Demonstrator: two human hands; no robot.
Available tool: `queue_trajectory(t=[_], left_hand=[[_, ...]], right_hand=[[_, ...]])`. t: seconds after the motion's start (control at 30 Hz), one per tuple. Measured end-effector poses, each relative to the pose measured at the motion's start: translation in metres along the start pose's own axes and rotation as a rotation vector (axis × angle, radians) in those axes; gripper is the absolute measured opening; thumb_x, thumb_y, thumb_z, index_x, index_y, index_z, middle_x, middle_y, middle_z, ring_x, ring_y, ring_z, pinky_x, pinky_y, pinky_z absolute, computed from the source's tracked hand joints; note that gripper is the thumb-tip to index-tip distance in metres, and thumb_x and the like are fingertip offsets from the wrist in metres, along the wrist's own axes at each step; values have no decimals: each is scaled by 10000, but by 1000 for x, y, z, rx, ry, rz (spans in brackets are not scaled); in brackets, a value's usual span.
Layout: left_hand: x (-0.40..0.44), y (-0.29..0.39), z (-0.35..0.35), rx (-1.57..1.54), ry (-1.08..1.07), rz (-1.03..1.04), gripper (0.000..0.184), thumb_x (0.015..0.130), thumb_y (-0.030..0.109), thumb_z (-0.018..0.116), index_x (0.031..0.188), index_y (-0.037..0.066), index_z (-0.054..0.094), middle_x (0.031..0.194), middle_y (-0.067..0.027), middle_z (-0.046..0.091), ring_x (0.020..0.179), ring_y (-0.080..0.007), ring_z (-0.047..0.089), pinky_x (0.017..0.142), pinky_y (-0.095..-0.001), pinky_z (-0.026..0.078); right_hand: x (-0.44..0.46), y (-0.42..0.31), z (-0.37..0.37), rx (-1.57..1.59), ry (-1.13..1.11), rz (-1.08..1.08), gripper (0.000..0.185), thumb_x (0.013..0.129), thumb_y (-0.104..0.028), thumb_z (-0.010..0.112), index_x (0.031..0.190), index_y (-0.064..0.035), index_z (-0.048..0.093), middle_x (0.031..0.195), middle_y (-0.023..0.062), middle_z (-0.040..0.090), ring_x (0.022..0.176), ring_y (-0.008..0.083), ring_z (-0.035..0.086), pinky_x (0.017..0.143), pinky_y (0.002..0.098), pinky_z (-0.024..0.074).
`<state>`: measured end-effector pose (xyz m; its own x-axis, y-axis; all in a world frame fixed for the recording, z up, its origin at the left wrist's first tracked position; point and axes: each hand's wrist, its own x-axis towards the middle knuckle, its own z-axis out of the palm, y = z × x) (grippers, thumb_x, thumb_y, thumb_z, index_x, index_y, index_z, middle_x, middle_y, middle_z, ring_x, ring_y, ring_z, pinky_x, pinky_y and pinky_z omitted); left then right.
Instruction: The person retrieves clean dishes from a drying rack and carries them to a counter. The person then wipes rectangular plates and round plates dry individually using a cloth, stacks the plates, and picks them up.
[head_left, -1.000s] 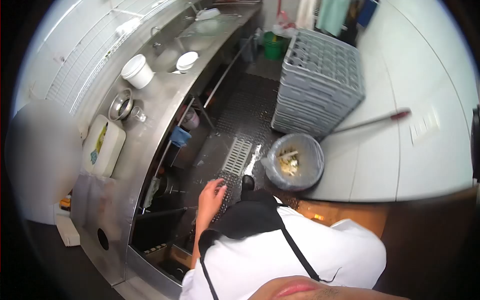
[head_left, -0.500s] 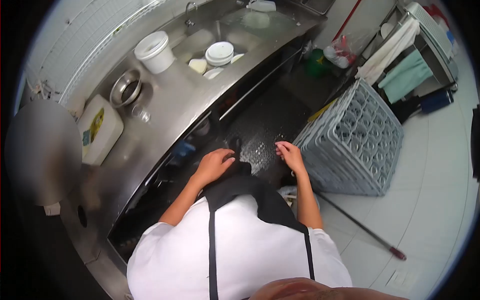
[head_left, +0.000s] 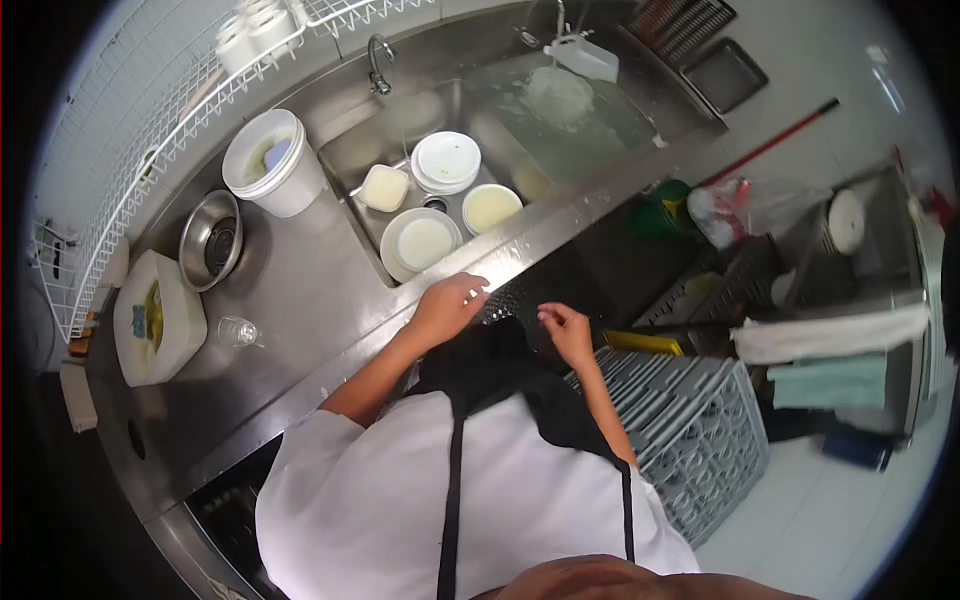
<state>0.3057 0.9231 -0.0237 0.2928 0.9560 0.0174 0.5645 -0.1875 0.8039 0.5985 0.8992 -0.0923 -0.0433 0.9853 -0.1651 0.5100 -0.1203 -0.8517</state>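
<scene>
1. I'm seeing the left hand (head_left: 447,308) hovering at the front edge of the steel sink (head_left: 360,145), fingers loosely bent and gripping nothing; I can't tell whether it is touching the metal.
2. The right hand (head_left: 570,332) is hanging well clear of the left, half-curled and empty, near the grey racks (head_left: 660,400).
3. The dishes nearest the left hand are sitting in that sink: a bowl on a plate (head_left: 426,244) at the front; a pale-filled bowl (head_left: 492,208) to its right; a white stack (head_left: 447,157) behind; a squarish dish (head_left: 384,188) at the left.
4. Beside them, water is filling the neighbouring basin (head_left: 550,150); on the counter (head_left: 310,265), a white bucket (head_left: 298,185), a metal bowl (head_left: 205,215) and a clear glass (head_left: 238,332) are standing.
</scene>
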Motion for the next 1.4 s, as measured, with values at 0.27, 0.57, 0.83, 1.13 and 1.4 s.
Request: queue_trajectory(t=[0.27,0.57,0.83,1.13,1.4], left_hand=[[0,-50,-26,-137,582,-520,234,1000,134,667,1186,5,727,1152,-156,742,982,-257,733,874,-340,579],[-61,46,81,116,1112,-1150,243,1020,134,628,1133,-64,710,1055,-191,741,947,-281,707,873,-390,552],[-28,97,183,0,1190,-1458,218,953,66,674,1128,-53,723,1051,-199,736,963,-328,722,865,-401,565],[84,49,107,109,1071,-957,206,974,67,660,1139,-46,709,1027,-195,711,899,-303,690,801,-407,552],[277,108,-66,355,1127,39,138,942,18,681,1076,-10,700,1023,-148,698,910,-305,676,824,-390,529]], right_hand=[[291,-89,-7,-37,-1,-588,175,934,-123,720,1082,-35,750,995,150,750,859,325,733,754,412,579],[754,-130,20,-599,483,-457,674,847,-248,812,1392,32,531,1332,240,611,1268,404,564,1091,478,454],[813,-106,47,-22,569,-9,430,1020,-278,633,1302,44,587,1203,255,663,1064,450,686,938,513,549],[699,-122,129,895,-527,93,292,964,-383,684,1013,-95,687,884,106,709,722,256,693,655,410,570],[398,-61,-102,-257,-724,-831,271,953,-288,708,1149,-109,763,1039,143,757,898,328,727,816,423,565]])
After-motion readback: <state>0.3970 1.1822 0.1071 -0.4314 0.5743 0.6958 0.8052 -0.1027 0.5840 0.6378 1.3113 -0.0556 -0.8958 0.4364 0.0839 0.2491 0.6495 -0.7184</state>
